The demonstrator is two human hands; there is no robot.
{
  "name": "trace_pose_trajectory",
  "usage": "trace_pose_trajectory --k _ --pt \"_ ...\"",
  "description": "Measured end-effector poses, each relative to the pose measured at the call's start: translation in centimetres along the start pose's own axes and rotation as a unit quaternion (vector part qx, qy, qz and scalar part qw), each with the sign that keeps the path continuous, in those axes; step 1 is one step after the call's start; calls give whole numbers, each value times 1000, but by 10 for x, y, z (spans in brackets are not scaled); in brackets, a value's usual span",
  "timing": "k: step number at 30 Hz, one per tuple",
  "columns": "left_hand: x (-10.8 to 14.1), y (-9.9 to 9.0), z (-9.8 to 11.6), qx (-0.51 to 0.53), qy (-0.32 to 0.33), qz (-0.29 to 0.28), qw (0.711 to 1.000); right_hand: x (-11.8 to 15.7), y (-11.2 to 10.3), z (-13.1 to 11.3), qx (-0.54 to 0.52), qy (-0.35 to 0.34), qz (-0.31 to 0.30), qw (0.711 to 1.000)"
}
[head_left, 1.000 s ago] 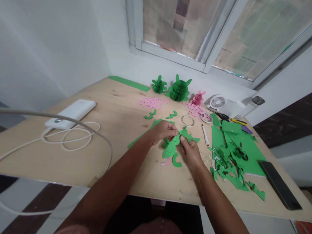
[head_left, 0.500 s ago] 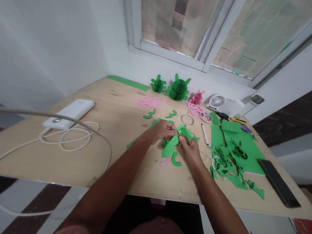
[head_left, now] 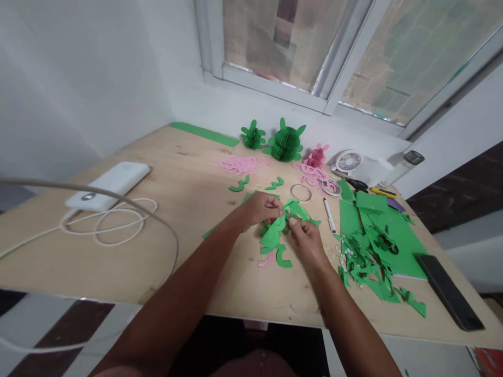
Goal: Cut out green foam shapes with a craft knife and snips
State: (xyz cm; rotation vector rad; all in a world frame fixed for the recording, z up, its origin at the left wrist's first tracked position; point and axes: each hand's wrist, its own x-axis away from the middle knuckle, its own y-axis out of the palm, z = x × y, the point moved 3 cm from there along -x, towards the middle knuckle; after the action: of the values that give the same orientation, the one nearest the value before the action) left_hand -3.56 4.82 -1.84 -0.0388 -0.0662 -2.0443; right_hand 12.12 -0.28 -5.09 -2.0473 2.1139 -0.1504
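My left hand (head_left: 262,210) pinches a piece of green paper (head_left: 272,236) that has curved outlines on it. Close beside it, my right hand (head_left: 305,236) has its thumb and fingers closed at the paper's right edge. Whether a small tool sits between those fingers is hidden. More cut green paper (head_left: 301,210) lies just beyond both hands. Below the held paper, a green curved cutout (head_left: 283,256) and a pink curved cutout (head_left: 265,260) rest on the table. Two wavy green cutouts (head_left: 274,183) lie farther back.
Paper honeycomb figures (head_left: 285,144) stand along the wall beside a white fan (head_left: 348,161). Right of my hands are a marker (head_left: 329,215), green scraps (head_left: 367,269) and a phone (head_left: 448,290). A power bank (head_left: 110,186) with a looped cable (head_left: 118,222) occupies the left side.
My hands stay almost in place, and the green paper between them has turned slightly. The whole view has shifted a little.
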Motion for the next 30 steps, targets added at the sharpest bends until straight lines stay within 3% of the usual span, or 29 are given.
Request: trace_pose_trajectory --k 5,10,21,30 --pt "-2 -5 -1 5 -1 59 998 2 4 2 -64 68 -27 995" --pt "-1 -9 1 -10 12 108 994 2 2 2 -66 66 -29 995" --pt "0 0 -2 -7 7 71 997 5 5 -6 -120 114 -21 986" --pt "0 6 -4 -12 2 37 999 5 5 -8 -117 96 -22 988"
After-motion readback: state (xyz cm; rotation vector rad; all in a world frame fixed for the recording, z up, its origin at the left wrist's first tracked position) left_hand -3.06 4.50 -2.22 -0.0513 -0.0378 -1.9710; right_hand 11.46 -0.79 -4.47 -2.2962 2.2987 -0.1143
